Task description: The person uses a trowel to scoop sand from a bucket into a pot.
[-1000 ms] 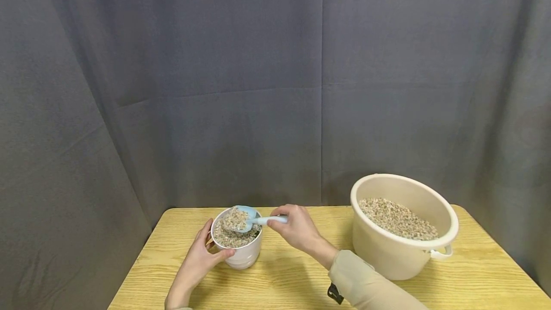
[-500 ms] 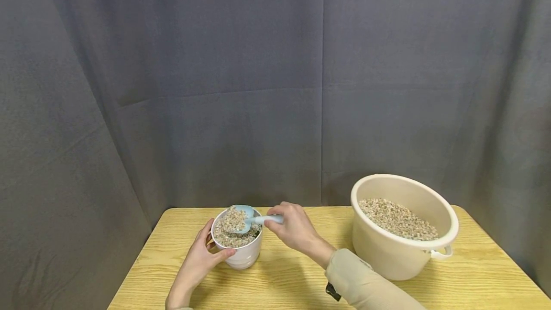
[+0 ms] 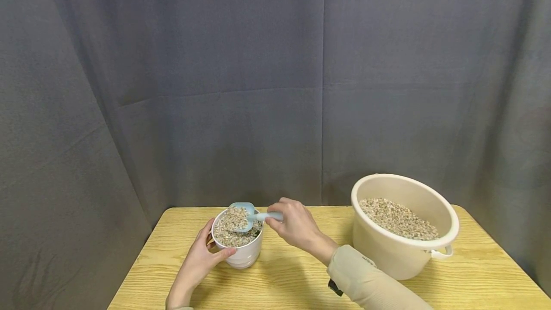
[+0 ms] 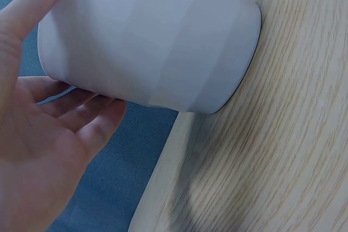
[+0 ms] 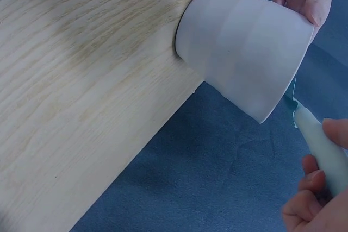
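A white ribbed pot stands upright on the table, filled near its rim with tan gravel. My left hand grips it from the left, thumb in front and fingers behind; the left wrist view shows those fingers against the wall. My right hand holds the handle of a light blue hand trowel, its blade over the pot's mouth with a heap of gravel at the left end. In the right wrist view the handle lies between thumb and curled fingers, and the rim hides most of the blade.
A large cream bucket, part full of the same gravel, stands on the right of the wooden table. Its white handle hangs at the front right. A grey curtain closes off the back and sides.
The trowel has shifted slightly left and its handle end has risen. More of the blade's far edge is bare, as gravel slides off leftward into the pot. My left hand stays in place.
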Available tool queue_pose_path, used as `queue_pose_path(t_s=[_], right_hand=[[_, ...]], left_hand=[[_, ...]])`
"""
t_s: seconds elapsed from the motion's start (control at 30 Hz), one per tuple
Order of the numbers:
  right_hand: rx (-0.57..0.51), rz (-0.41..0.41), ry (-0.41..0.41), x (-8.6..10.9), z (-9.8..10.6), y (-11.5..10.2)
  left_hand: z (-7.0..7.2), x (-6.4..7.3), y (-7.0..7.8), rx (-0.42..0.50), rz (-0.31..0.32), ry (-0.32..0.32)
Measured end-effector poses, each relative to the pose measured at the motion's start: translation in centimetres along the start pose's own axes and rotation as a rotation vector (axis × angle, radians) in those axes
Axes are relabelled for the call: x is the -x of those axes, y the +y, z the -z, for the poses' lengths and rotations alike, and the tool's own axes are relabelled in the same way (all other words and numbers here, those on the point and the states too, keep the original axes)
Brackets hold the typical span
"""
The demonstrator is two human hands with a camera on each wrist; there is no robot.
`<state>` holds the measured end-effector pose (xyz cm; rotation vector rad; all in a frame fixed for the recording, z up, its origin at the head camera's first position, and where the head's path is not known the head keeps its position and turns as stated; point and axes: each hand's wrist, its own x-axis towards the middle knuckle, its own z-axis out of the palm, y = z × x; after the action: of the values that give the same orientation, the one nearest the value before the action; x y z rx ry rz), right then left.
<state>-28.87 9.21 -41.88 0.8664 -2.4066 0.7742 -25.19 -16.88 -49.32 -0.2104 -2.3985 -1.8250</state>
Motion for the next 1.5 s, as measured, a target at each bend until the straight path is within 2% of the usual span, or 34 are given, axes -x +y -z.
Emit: queue_pose_path(t_s=[0.33,0.73,1.03,1.27,1.5], right_hand=[[0.064,0.054,-0.011,-0.1,0.5,-0.1],[0.141,0.131,0.041,-0.1,1.0,0.2],[0.218,0.191,0.068,-0.4,1.3,0.3],[0.291,0.205,0.055,-0.5,1.7,0.4],[0.356,0.237,0.048,-0.6,2.1,0.7]], left_hand=[[-0.1,0.0,-0.3,-0.01,-0.021,0.0],[-0.1,0.0,-0.4,-0.002,-0.043,0.002],[0.2,0.0,-0.5,-0.011,-0.015,-0.005],[0.2,-0.1,-0.5,-0.021,0.005,-0.007],[0.1,-0.1,-0.3,-0.033,-0.001,-0.001]])
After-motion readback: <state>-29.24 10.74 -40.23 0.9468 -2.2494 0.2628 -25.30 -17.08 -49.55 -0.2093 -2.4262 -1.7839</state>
